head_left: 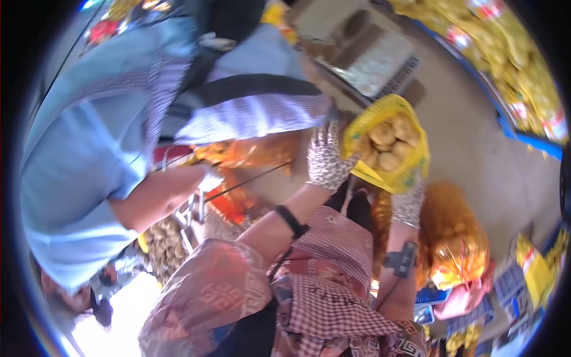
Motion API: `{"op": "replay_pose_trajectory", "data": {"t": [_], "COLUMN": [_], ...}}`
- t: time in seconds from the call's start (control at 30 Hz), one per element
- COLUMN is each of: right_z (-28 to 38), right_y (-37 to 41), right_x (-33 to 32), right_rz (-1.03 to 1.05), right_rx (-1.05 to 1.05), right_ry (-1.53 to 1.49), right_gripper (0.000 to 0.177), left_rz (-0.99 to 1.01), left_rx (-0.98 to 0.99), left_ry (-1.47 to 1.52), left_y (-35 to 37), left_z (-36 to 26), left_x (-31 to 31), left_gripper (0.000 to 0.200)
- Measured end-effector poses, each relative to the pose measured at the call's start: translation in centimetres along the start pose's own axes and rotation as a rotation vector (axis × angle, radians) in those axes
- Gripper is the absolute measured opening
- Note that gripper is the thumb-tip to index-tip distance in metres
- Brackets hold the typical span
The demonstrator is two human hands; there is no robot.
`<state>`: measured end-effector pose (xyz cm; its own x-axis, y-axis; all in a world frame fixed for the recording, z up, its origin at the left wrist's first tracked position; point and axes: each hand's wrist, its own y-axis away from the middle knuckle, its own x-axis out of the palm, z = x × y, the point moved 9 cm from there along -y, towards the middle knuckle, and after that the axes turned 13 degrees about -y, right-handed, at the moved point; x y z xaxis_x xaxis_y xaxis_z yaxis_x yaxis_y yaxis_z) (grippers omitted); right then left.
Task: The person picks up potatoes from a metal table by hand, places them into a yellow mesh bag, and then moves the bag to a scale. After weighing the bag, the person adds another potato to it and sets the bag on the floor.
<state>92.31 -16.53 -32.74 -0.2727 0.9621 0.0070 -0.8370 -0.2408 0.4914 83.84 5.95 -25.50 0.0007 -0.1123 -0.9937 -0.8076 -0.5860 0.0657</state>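
A yellow mesh bag (420, 128) is held up with its mouth toward me, and several round potatoes (385, 135) show inside. My right hand (409, 204), in a spotted glove, grips the bag's lower right side; its fingertips are partly hidden by the mesh. Left of the bag is my left hand (327, 159) in a matching glove. Its fingers are stretched out and apart, pointing away from me, and the thumb reaches to the bag's left rim.
A person in a light blue shirt (77, 172) stands close on my left. Full orange mesh sacks (455, 238) stand to my right. Ahead lies a plastic-wrapped box (375, 65). Yellow mesh bags (505, 47) fill a blue-edged container at the far right.
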Motion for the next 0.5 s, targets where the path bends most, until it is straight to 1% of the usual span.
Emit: {"op": "replay_pose_trajectory", "data": {"t": [0.03,0.07,0.1,0.13,0.17,0.2,0.23,0.27,0.3,0.37,0.4,0.43,0.5], "right_z": [3.2,-0.4,-0.3,-2.1,-3.8,-1.8,0.2,1.6,1.4,1.3,1.5,1.2,0.9], "right_y": [0.8,0.0,-0.6,-1.0,-0.8,-0.5,-0.1,0.1,-0.1,-0.9,-1.1,-1.7,-3.4], "right_x": [0.5,-0.9,-0.7,-1.1,-0.1,0.9,1.2,1.7,2.0,1.2,1.2,1.5,2.3], "right_rz": [0.031,-0.007,0.017,-0.047,-0.104,-0.075,-0.076,-0.077,-0.056,-0.113,-0.092,-0.083,0.006], "right_rx": [-0.020,-0.050,-0.068,0.143,0.367,0.366,0.373,0.380,0.393,0.389,0.385,0.392,0.412], "right_ry": [0.458,0.238,0.233,-0.325,-0.880,-0.880,-0.873,-0.867,-0.858,-0.795,-0.779,-0.774,-0.694], "right_gripper": [0.049,0.046,0.046,0.044,0.043,0.043,0.043,0.044,0.044,0.045,0.047,0.047,0.050], "left_rz": [0.067,0.512,0.958,1.012,1.059,1.033,0.861,0.685,0.674,0.750,0.740,0.721,0.667], "left_rx": [-0.236,-0.307,-0.364,-0.443,-0.516,-0.529,-0.271,-0.019,-0.043,-0.210,-0.218,-0.325,-0.541], "left_ry": [0.046,0.136,0.242,0.431,0.624,0.631,0.624,0.598,0.600,0.823,0.821,0.846,0.916], "left_y": [0.9,1.5,3.3,3.7,4.1,3.9,2.1,0.6,0.7,1.1,1.0,1.4,2.5], "left_z": [2.1,3.4,3.6,2.7,1.5,1.7,1.0,0.3,0.9,1.7,2.1,2.8,3.5], "left_x": [1.2,6.0,9.3,9.0,8.6,9.3,9.6,8.6,7.8,7.2,7.3,8.0,8.5], "left_gripper": [0.072,0.064,0.057,0.049,0.042,0.042,0.038,0.036,0.036,0.035,0.035,0.036,0.036]}}
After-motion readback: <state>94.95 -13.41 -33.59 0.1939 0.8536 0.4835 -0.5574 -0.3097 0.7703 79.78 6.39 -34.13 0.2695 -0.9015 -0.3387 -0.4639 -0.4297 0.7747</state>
